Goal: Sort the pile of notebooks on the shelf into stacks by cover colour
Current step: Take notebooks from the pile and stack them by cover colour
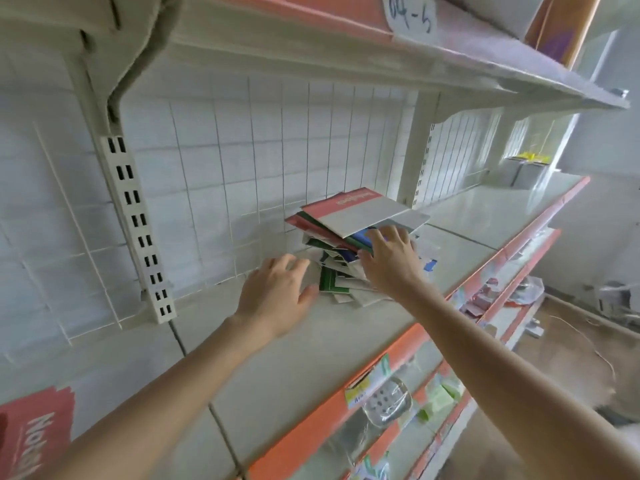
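A messy pile of notebooks (pixel 349 237) with red, green and blue covers lies on the white shelf (pixel 277 368), against the wire grid back. A red-and-grey notebook (pixel 356 211) lies on top, tilted. My left hand (pixel 277 294) rests flat by the pile's left foot, its fingers reaching a green notebook (pixel 330 284). My right hand (pixel 389 259) lies spread on the pile's front, over blue and green covers. Neither hand clearly grips anything. A separate red notebook (pixel 34 431) lies at the shelf's near left.
An upper shelf (pixel 346 57) overhangs close above the pile. A slotted upright (pixel 135 230) stands to the left. Lower orange-edged shelves (pixel 398 403) hold packaged goods. A grey box with yellow items (pixel 526 169) sits far right on the shelf.
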A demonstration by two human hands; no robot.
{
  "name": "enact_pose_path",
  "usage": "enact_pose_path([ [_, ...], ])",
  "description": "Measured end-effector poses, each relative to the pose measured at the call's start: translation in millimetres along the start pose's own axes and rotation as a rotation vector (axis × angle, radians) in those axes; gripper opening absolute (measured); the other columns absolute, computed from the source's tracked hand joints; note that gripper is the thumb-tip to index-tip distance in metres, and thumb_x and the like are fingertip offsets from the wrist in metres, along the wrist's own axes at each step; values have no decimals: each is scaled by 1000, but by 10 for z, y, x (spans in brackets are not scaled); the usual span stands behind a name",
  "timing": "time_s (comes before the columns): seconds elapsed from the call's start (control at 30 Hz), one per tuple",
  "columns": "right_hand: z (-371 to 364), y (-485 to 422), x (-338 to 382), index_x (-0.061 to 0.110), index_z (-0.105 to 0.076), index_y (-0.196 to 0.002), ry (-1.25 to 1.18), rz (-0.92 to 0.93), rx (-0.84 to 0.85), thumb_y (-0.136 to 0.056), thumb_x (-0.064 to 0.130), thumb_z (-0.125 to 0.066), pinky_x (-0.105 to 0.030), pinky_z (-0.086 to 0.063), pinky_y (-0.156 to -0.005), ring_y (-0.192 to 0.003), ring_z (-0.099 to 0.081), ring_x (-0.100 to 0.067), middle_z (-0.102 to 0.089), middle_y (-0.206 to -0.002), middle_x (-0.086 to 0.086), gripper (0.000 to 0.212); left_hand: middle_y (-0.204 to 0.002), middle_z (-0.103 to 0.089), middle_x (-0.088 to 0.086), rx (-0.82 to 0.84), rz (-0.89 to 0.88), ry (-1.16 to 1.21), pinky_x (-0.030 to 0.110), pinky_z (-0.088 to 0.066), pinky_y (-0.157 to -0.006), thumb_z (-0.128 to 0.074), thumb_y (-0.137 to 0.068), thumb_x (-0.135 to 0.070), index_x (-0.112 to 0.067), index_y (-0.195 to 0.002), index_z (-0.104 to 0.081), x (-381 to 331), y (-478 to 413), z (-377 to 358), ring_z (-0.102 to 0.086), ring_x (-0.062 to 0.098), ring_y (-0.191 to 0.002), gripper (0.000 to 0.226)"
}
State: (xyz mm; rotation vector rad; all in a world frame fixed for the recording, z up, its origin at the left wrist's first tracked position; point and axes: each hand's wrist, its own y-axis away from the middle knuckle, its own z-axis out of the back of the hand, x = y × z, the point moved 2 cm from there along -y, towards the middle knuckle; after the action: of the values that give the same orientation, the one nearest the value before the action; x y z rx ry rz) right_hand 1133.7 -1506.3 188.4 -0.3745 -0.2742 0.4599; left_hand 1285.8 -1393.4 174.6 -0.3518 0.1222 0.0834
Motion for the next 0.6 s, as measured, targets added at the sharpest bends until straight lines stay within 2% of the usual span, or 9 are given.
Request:
enact_pose_path([
  [0.1,-41,-423,7,14,-43,-137,0,134,29,-96,33,-42,-40,-25,-109,-133,-29,-26,-38,-143,-8,45,-143,-40,1,-31,99,16,31,-36,-99,-36,-98,-39,-19,-144,-33,-105,-197,-54,-37,21,-129,50],
  [0.17,-106,-644,42,14,-42,-137,50,169,134,-96,39,-41,-44,-28,-109,-133,-29,-29,-36,-145,-10,48,-142,-41,1,-42,152,28,30,-37,-97,-36,-98,-39,-19,-142,-36,-164,-294,-93,-37,20,-128,48],
  [0.23,-210,-803,66,13,-47,-129,110,148,253,-96,44,-38,-45,-39,-100,-120,-42,-32,-44,-133,-15,46,-140,-43,1,-57,208,44,31,-39,-95,-38,-97,-39,-19,-139,-40,-191,-359,-140,-40,19,-126,46],
  [0.27,-258,-860,73,11,-50,-121,113,135,283,-96,42,-37,-42,-45,-90,-105,-48,-30,-51,-119,-15,43,-138,-44,0,-71,235,58,31,-40,-95,-39,-97,-39,-20,-138,-41,-192,-386,-158,-41,19,-126,46],
  [0.33,-327,-926,79,8,-53,-111,153,169,258,-98,34,-35,-34,-46,-70,-83,-49,-25,-52,-92,-8,34,-137,-46,0,-99,300,99,31,-42,-95,-42,-96,-37,-19,-137,-44,-180,-418,-189,-42,18,-125,45],
  [0.4,-349,-937,89,6,-53,-110,238,271,195,-98,24,-36,-31,-40,-60,-74,-48,-22,-48,-80,-5,27,-136,-48,1,-129,348,150,31,-42,-95,-43,-96,-36,-17,-134,-48,-194,-401,-197,-45,19,-124,43],
  [0.5,-243,-875,80,4,-52,-112,188,327,136,-98,14,-40,-28,-41,-62,-76,-52,-22,-58,-88,-8,21,-129,-54,1,-178,381,285,24,-40,-90,-46,-97,-32,-12,-128,-55,-231,-350,-189,-51,17,-117,38],
  [0.53,-195,-832,70,4,-52,-112,159,345,120,-97,14,-40,-28,-42,-63,-78,-54,-23,-61,-94,-10,21,-122,-58,1,-187,405,356,22,-39,-86,-46,-97,-31,-12,-124,-58,-237,-341,-184,-54,16,-112,35],
  [0.6,-125,-714,38,5,-50,-105,103,403,104,-98,19,-42,-29,-41,-61,-73,-53,-24,-62,-91,-10,18,-101,-60,0,-186,534,615,23,-38,-78,-44,-98,-32,-16,-106,-61,-205,-350,-207,-56,15,-98,25],
])
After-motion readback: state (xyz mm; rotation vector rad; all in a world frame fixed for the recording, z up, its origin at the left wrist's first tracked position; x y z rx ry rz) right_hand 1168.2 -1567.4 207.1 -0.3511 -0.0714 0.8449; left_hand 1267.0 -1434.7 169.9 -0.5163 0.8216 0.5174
